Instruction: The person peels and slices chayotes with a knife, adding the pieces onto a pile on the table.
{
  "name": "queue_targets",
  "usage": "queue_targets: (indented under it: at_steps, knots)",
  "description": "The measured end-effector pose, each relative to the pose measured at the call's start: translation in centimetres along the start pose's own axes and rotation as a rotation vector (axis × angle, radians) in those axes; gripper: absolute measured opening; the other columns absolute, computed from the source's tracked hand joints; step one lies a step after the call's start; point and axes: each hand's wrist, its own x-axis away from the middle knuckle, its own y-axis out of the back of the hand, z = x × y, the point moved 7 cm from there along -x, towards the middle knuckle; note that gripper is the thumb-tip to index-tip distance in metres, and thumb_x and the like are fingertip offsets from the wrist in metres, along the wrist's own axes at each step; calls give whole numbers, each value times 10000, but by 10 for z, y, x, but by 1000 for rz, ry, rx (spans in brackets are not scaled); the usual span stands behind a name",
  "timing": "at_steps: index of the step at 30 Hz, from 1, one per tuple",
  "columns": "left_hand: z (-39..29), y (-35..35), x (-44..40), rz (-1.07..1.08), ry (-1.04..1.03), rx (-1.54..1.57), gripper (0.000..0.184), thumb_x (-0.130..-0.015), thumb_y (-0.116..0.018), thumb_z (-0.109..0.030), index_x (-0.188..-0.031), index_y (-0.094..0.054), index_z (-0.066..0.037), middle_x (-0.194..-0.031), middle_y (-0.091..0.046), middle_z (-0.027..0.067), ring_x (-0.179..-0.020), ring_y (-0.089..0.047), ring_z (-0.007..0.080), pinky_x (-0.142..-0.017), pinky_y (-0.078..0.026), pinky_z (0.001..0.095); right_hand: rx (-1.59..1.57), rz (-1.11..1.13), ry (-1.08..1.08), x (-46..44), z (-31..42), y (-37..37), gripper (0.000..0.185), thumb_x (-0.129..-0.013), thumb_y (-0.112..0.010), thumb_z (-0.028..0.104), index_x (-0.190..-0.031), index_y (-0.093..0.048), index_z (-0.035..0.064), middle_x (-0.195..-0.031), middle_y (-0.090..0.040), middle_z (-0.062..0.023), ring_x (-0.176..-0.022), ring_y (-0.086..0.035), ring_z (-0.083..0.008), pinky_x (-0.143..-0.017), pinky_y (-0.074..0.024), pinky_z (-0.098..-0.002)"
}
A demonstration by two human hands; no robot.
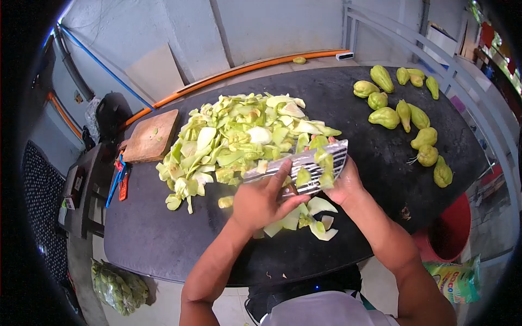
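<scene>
A broad, flat, shiny blade-like tool [312, 182] with dark and light stripes is held tilted above the table. Pale green slices cling to its face. My left hand [258, 201] grips its near left side, with the index finger stretched along it. Behind and under the right end, my right hand [345, 176] is closed on the tool; most of its fingers are hidden. A large heap of chayote slices and peelings [239, 136] lies just beyond both hands. More cut pieces [321, 223] lie below the tool.
Several whole chayotes [385, 117] are spread over the right of the dark table [163, 239]. A wooden chopping board [154, 136] rests at the left, near an orange-handled tool [123, 186]. On the floor are a red bucket [462, 217] and a bag of green produce [117, 288].
</scene>
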Motion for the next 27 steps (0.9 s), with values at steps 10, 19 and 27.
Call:
queue_targets:
  at_steps: [10, 19, 27]
  knots:
    - [5, 2, 1, -28, -21, -9, 913, -811, -750, -630, -1504, -482, -100, -767, -716, 71, -580, -695, 268, -522, -541, 368, 122, 16, 28, 1, 4, -8, 536, -1026, -553, 473, -1317, -578, 23, -1132, -680, -152, -1038, -680, -295, -911, -571, -461]
    - [25, 9, -3, 116, 263, 161, 793, -854, -770, -537, -1442, -557, -50, -795, -728, 127, -677, -730, 258, -675, -567, 359, 370, 93, 161, 4, 14, -7, 501, -1047, -498, 477, -1314, -579, 61, -1141, -676, -138, -971, -695, -286, -698, -591, -515]
    - [49, 4, 0, 27, 411, 159, 708, -910, -689, -548, -1382, -586, -31, -767, -733, 166, -700, -731, 342, -653, -566, 403, 136, -10, -79, 15, 8, -17, 490, -1018, -473, 542, -1269, -602, 142, -1149, -663, -76, -1043, -657, -266, -689, -563, -494]
